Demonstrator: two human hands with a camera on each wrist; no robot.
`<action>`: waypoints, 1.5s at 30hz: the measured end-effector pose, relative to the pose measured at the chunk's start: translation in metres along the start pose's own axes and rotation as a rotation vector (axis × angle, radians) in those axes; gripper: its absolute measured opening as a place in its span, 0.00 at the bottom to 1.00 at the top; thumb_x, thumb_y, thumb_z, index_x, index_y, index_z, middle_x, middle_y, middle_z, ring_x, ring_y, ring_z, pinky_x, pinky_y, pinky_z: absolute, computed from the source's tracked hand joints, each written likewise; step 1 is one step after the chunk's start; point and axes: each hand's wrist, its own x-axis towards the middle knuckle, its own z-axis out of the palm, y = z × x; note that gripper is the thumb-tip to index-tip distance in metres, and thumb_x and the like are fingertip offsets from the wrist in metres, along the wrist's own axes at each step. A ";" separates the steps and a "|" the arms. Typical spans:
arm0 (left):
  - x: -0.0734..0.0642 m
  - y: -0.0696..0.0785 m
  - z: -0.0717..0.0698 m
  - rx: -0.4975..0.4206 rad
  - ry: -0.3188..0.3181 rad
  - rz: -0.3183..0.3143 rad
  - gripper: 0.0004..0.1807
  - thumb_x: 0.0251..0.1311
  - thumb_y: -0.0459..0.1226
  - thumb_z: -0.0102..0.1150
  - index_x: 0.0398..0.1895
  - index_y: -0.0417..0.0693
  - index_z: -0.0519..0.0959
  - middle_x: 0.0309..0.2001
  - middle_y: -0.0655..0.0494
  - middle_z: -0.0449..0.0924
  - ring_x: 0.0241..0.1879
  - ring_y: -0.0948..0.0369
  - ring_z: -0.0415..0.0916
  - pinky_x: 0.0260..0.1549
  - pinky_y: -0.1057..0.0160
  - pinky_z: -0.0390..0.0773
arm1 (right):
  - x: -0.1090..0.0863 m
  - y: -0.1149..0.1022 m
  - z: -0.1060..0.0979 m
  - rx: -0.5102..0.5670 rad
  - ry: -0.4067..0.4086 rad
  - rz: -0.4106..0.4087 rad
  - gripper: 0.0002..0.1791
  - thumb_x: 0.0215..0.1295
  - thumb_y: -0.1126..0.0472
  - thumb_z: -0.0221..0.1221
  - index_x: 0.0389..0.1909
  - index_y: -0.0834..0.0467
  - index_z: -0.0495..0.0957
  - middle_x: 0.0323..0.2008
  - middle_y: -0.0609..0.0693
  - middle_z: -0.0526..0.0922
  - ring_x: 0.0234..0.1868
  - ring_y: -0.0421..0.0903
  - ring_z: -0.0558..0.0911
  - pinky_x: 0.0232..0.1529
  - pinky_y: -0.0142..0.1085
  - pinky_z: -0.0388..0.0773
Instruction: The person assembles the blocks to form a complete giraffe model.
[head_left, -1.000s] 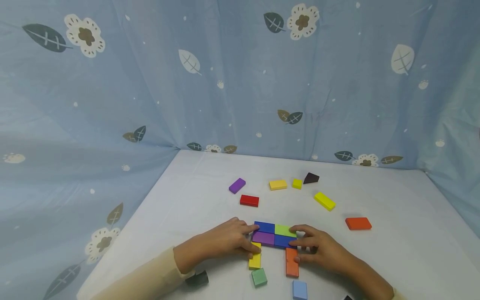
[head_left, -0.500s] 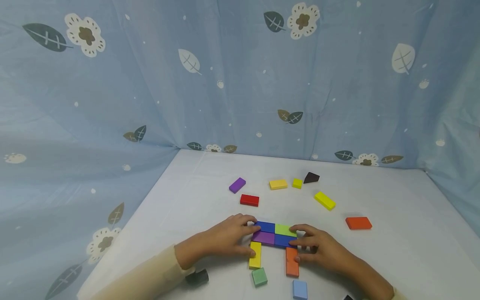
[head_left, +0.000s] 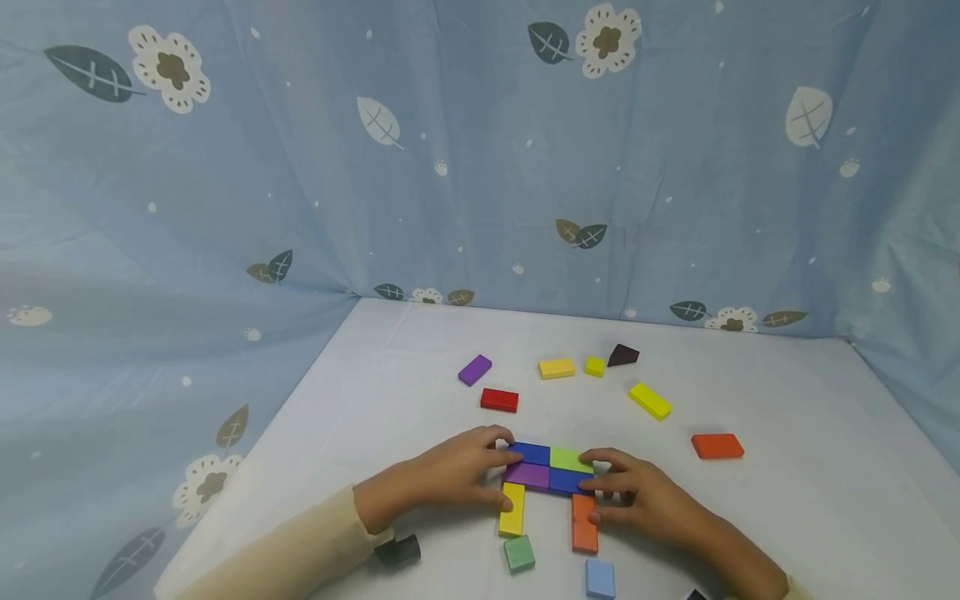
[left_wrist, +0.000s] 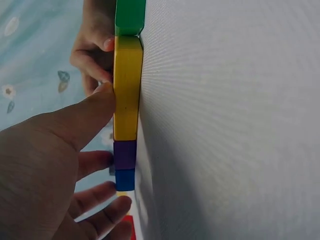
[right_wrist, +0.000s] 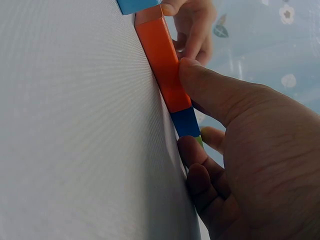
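Two blue blocks (head_left: 532, 453), a purple block (head_left: 527, 476) and a lime-green block (head_left: 570, 460) lie flat, edge to edge, in a rectangle. Below it, like legs, a yellow block (head_left: 512, 510) stands at the left and an orange block (head_left: 584, 525) at the right. My left hand (head_left: 468, 468) rests its thumb on the yellow block, with its index finger over the upper blue one. The right hand (head_left: 648, 500) touches the lime and lower blue blocks with its fingers, its thumb on the orange block's side (right_wrist: 162, 60). Neither hand curls round a block.
A green block (head_left: 519, 553) and a light-blue block (head_left: 600, 578) lie nearer the person. Beyond the rectangle are red (head_left: 499, 400), purple (head_left: 475, 370), several yellow and a black block (head_left: 623, 356). An orange-red block (head_left: 717, 446) lies right, a dark cylinder (head_left: 399, 551) by the left sleeve.
My left hand has shifted slightly away from the person, its thumb sliding back toward the yellow block's left edge. That block has edged a little right and away. The right hand stays put.
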 end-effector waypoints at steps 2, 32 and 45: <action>0.000 0.000 0.000 -0.006 -0.004 -0.007 0.39 0.54 0.68 0.56 0.68 0.64 0.71 0.63 0.63 0.64 0.59 0.64 0.64 0.59 0.61 0.69 | 0.000 0.000 0.000 0.005 0.000 -0.003 0.22 0.56 0.37 0.65 0.51 0.37 0.84 0.61 0.40 0.70 0.41 0.36 0.74 0.37 0.30 0.77; -0.003 0.004 -0.003 -0.009 0.002 -0.029 0.34 0.55 0.67 0.57 0.65 0.71 0.72 0.68 0.62 0.61 0.65 0.60 0.62 0.59 0.54 0.69 | -0.003 -0.001 -0.004 0.042 0.011 0.007 0.19 0.57 0.38 0.65 0.51 0.32 0.82 0.62 0.38 0.69 0.43 0.40 0.74 0.37 0.30 0.77; 0.008 0.000 -0.012 0.049 -0.057 0.082 0.36 0.57 0.69 0.51 0.70 0.77 0.64 0.73 0.62 0.57 0.69 0.56 0.56 0.64 0.46 0.61 | -0.032 -0.018 -0.011 0.017 -0.102 -0.020 0.23 0.55 0.42 0.68 0.53 0.41 0.82 0.36 0.32 0.77 0.34 0.34 0.74 0.33 0.29 0.76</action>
